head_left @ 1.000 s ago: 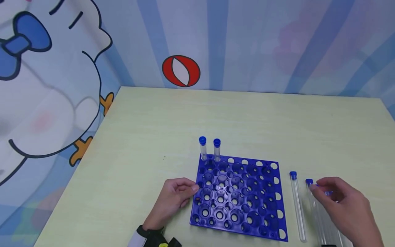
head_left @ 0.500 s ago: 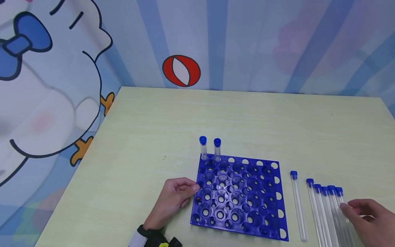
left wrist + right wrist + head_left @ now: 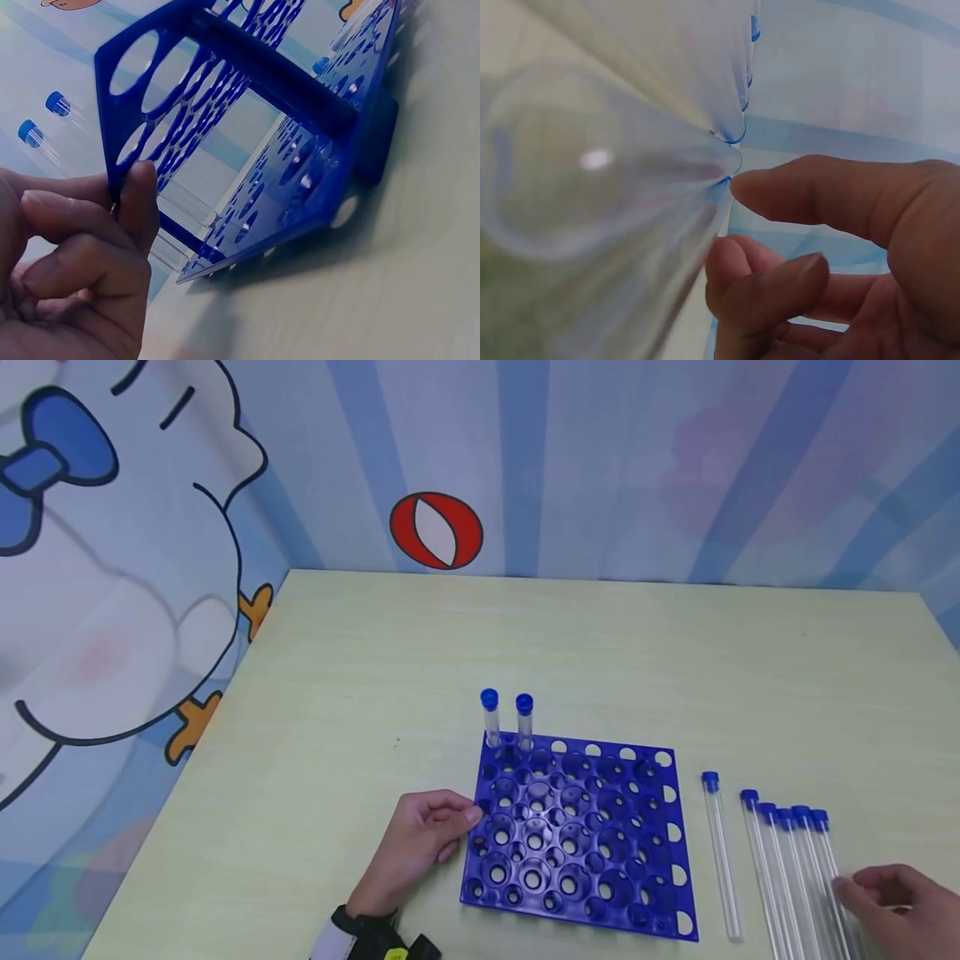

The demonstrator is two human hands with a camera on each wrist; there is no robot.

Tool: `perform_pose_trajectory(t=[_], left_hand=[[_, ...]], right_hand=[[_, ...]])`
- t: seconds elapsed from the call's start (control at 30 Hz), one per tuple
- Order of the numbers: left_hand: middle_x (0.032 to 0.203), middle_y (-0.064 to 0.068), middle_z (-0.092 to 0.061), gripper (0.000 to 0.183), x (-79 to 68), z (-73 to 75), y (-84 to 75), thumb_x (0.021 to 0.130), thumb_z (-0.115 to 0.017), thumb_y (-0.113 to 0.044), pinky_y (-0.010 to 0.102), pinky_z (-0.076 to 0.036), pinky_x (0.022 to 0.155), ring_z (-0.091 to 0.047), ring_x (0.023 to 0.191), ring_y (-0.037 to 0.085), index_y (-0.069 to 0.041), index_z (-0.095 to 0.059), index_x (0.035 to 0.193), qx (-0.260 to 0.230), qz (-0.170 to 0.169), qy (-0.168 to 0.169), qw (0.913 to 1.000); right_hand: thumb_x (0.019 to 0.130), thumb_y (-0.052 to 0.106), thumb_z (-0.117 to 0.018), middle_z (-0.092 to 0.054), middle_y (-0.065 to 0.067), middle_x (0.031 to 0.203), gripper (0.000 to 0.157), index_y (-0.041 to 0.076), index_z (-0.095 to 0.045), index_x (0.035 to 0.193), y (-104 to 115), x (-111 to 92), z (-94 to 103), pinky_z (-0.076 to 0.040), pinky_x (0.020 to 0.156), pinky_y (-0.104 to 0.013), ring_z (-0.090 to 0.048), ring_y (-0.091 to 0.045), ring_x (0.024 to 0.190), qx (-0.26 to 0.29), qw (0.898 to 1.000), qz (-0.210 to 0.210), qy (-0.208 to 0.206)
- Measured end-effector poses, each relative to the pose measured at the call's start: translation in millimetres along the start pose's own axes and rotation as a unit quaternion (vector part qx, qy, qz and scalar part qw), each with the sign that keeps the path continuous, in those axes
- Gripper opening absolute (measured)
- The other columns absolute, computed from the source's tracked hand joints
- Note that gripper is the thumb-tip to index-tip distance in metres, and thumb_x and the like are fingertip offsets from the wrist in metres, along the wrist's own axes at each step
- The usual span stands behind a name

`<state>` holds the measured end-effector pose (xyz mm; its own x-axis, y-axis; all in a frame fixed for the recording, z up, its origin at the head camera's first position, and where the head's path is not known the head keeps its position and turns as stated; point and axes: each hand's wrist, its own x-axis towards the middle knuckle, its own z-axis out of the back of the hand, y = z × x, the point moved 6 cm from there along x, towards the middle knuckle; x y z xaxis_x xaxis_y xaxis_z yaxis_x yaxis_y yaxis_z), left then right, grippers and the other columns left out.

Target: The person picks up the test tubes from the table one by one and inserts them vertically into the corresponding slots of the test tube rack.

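Observation:
A blue plastic test tube rack (image 3: 573, 910) stands at the table's front. My left hand (image 3: 427, 843) pinches its left edge between thumb and fingers; the left wrist view shows the rack's upper plate (image 3: 112, 142) in that grip. Two blue-capped test tubes (image 3: 525, 722) stand in the far left corner holes. Right of the rack lies one capped tube (image 3: 722, 860), then a row of several more (image 3: 761, 860). My right hand (image 3: 900, 906) is beside the row's rightmost tube, thumb tip against it, fingers loosely bent. A blurred tube end (image 3: 562, 157) fills the right wrist view's left.
The pale wooden table (image 3: 375, 677) reaches back to a wall (image 3: 600, 468) with blue stripes and cartoon prints. A black wrist strap (image 3: 367, 927) with a small device sits on the left wrist.
My right hand has drawn back from the caps, down and to the right along the row, uncovering the tubes. The left hand and rack have kept their place.

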<state>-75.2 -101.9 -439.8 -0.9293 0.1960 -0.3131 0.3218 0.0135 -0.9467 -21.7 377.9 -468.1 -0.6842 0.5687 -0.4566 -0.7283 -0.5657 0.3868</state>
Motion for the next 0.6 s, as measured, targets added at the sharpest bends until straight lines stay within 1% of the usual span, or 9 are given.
perform_pose_trajectory(t=[0.13,0.27,0.4,0.6], left_hand=[[0.069,0.003,-0.061,0.029,0.5,0.8,0.6,0.083,-0.068,-0.021,0.018,-0.033,0.046,-0.041,0.048,0.009,0.005,-0.064,0.096,-0.001,0.003,-0.001,1.0000],[0.069,0.003,-0.061,0.029,0.7,1.2,0.7,0.083,-0.068,-0.021,0.018,-0.033,0.045,-0.040,0.048,0.009,0.005,-0.064,0.096,-0.005,0.003,-0.001,1.0000],[0.069,0.003,-0.061,0.029,0.6,1.2,0.2,0.083,-0.068,-0.021,0.018,-0.033,0.046,-0.040,0.048,0.009,0.005,-0.064,0.096,-0.004,0.001,0.000,1.0000],[0.069,0.003,-0.061,0.028,0.6,1.9,0.4,0.084,-0.068,-0.020,0.018,-0.033,0.046,-0.040,0.048,0.009,0.005,-0.064,0.096,-0.004,0.000,0.000,1.0000]], right_hand=[[0.090,0.027,-0.058,-0.053,-0.020,0.097,0.039,-0.003,-0.046,0.111,-6.0,7.9,-5.5,-0.036,0.070,-0.037,-0.048,-0.030,0.086,-0.021,1.000,-0.008,0.016],[0.088,0.031,-0.061,-0.054,-0.020,0.095,0.042,-0.003,-0.047,0.110,-9.6,12.0,-9.2,-0.037,0.069,-0.037,-0.049,-0.029,0.084,-0.029,0.999,-0.006,0.034],[0.087,0.032,-0.062,-0.055,-0.018,0.089,0.044,-0.004,-0.048,0.108,-9.3,11.2,-10.0,-0.037,0.068,-0.037,-0.049,-0.028,0.080,-0.031,0.999,0.008,0.034],[0.087,0.029,-0.063,-0.055,-0.017,0.087,0.043,-0.005,-0.048,0.108,-8.8,11.9,-11.3,-0.036,0.068,-0.037,-0.049,-0.027,0.079,-0.030,0.999,0.012,0.030]])
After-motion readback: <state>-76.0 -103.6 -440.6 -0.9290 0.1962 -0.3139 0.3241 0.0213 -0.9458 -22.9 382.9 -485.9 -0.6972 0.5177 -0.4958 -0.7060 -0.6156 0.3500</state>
